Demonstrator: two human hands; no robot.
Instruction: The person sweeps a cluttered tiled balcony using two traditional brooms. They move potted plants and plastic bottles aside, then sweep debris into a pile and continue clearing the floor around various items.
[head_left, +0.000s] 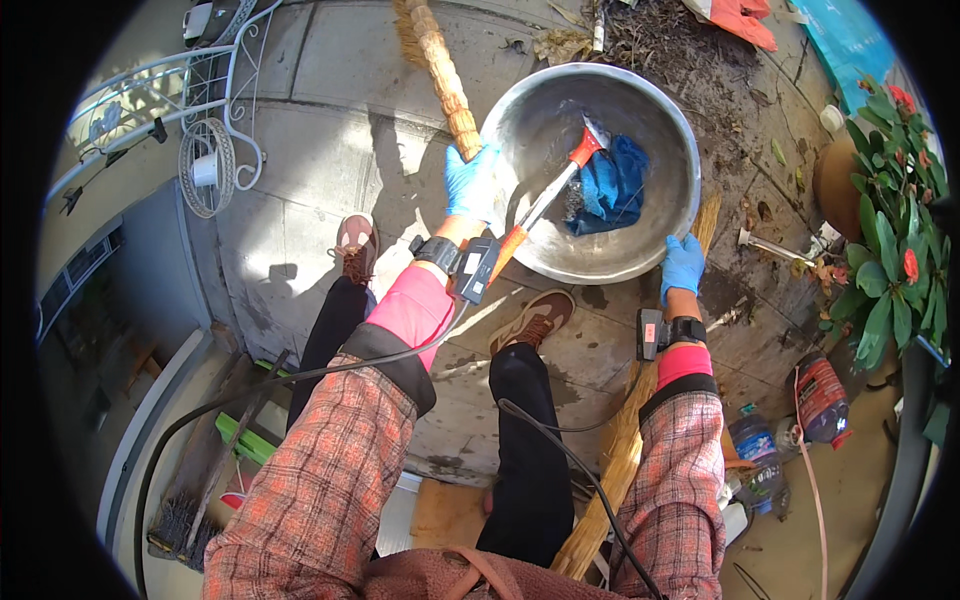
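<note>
My left hand (471, 184), in a blue glove, grips the left rim of a large metal basin (517, 120). The end of a segmented, bound broom handle (442, 71) meets that hand; whether the hand also holds it is unclear. On the lower right rim, my gloved right hand (682, 266) has hold of the basin. Inside lies a wet blue cloth (619, 184). A scraper with a red head (585, 148) rests against the cloth, its metal shaft crossing the rim and its orange grip passing beside my left wrist.
A long straw bundle (611, 487) runs under my right forearm. Soil and dry leaves (675, 52) lie beyond the basin. At right are a potted plant with red flowers (885, 277) and plastic bottles (754, 442). A white metal stand (225, 105) is at left. Cables trail from both wrists.
</note>
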